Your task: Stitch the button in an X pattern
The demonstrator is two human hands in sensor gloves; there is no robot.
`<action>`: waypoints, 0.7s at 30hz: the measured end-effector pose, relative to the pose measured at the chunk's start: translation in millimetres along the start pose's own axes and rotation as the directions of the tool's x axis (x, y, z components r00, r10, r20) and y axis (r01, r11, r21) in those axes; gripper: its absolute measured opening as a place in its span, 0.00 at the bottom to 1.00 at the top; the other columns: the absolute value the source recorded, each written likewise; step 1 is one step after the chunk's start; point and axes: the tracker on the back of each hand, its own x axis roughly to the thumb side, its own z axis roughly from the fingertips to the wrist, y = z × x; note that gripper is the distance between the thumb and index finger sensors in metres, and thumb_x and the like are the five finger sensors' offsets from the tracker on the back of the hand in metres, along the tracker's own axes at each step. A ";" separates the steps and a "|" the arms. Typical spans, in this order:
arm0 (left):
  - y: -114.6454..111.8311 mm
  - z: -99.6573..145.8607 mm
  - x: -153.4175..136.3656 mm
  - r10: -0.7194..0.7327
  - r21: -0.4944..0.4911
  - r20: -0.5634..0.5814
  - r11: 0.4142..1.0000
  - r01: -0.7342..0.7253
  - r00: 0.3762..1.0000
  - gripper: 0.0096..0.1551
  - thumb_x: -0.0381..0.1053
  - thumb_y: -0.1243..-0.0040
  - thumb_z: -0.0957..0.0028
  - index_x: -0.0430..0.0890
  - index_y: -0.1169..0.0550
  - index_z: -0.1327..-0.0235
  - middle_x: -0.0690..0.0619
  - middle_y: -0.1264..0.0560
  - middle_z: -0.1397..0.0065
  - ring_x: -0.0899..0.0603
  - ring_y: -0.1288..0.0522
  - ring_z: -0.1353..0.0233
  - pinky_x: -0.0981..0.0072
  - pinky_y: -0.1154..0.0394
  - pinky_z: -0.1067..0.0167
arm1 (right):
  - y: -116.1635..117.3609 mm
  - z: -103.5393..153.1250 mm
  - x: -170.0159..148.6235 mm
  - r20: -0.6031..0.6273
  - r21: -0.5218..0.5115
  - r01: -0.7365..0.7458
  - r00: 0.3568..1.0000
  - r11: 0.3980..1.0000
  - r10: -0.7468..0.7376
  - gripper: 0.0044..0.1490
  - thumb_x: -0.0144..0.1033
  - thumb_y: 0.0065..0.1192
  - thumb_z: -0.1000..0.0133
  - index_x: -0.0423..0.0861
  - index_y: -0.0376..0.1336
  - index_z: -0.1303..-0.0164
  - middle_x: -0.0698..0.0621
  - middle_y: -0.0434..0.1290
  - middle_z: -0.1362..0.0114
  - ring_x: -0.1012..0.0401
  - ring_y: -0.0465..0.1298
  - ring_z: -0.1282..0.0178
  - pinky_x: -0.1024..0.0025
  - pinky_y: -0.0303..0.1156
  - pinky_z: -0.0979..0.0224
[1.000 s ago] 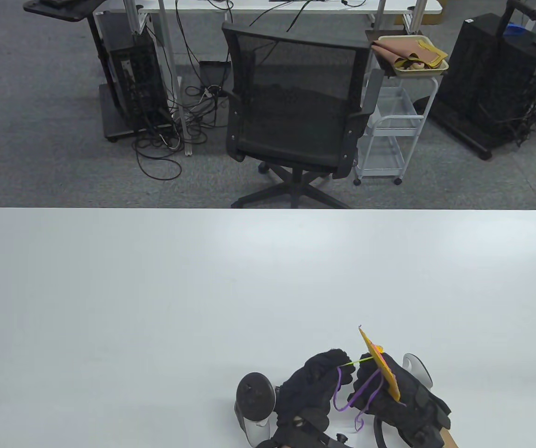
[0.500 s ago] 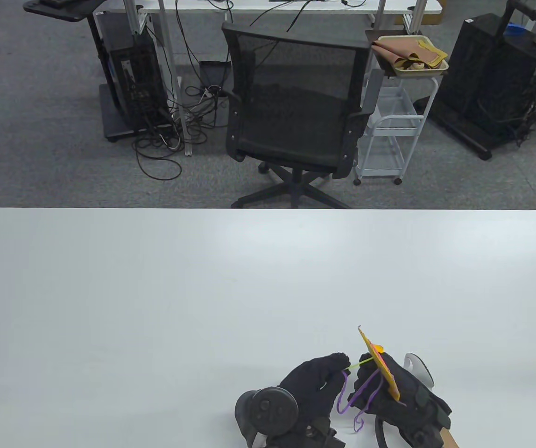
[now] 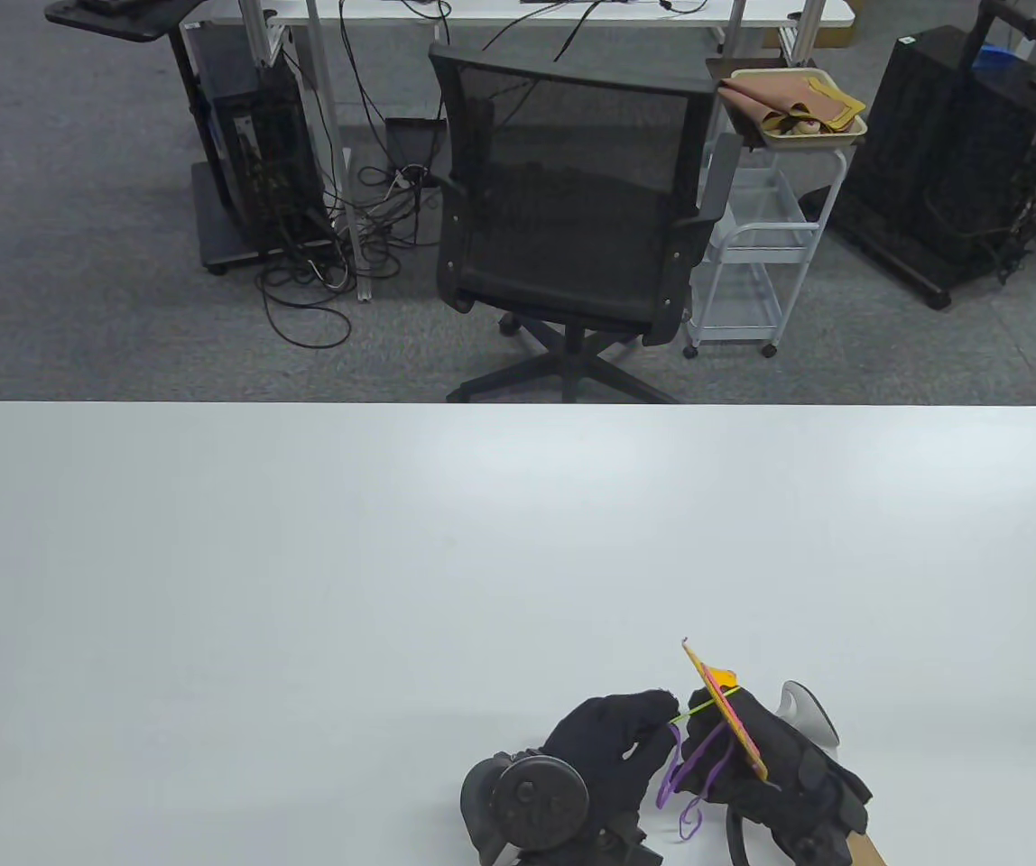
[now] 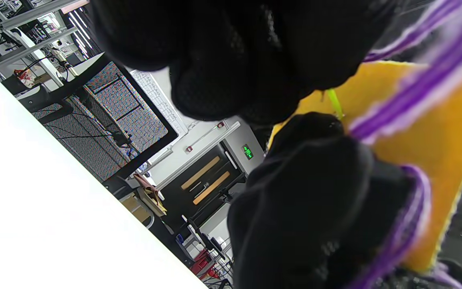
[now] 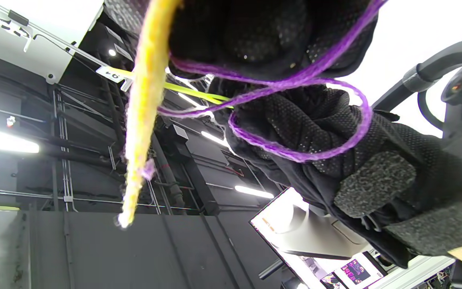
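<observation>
Near the worktop's (image 3: 301, 541) front edge, your right hand (image 3: 789, 767) is gripping the yellow felt (image 3: 730, 722) upright. Your left hand (image 3: 608, 749) is pinching the green needle (image 3: 694, 710), purple thread (image 3: 685, 776) trailing.

The table view looks down across the desk (image 3: 301, 541) toward an office chair (image 3: 572, 207), while both wrist views sit tilted, close against the yellow felt (image 4: 423, 132) they share.
</observation>
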 end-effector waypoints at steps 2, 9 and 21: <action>-0.3 0.1 0.0 0.001 -0.001 -0.001 1.000 -0.001 1.000 0.19 0.54 0.34 0.49 0.52 0.18 0.47 0.56 0.14 0.47 0.49 0.15 0.50 0.52 0.21 0.49 | -0.1 -0.1 0.0 0.000 0.005 0.002 1.000 1.000 -0.002 0.27 0.48 0.39 0.36 0.45 0.59 0.34 0.52 0.72 0.50 0.61 0.72 0.50 0.51 0.66 0.25; -1.5 0.0 0.1 0.009 -0.005 -0.006 1.000 -0.009 1.000 0.18 0.55 0.34 0.49 0.52 0.19 0.47 0.56 0.15 0.47 0.49 0.16 0.50 0.52 0.21 0.49 | -1.6 0.2 0.4 -0.003 -0.009 -0.032 0.999 0.999 0.032 0.27 0.48 0.40 0.36 0.45 0.59 0.34 0.51 0.72 0.50 0.61 0.72 0.50 0.51 0.65 0.25; -4.0 -0.2 0.3 0.046 -0.015 -0.021 0.999 -0.047 0.999 0.19 0.55 0.33 0.49 0.52 0.18 0.49 0.56 0.15 0.49 0.48 0.16 0.52 0.52 0.21 0.50 | -5.6 2.2 2.9 -0.028 -0.102 -0.198 0.980 0.975 0.196 0.27 0.47 0.42 0.36 0.44 0.60 0.34 0.50 0.72 0.50 0.60 0.72 0.50 0.50 0.64 0.25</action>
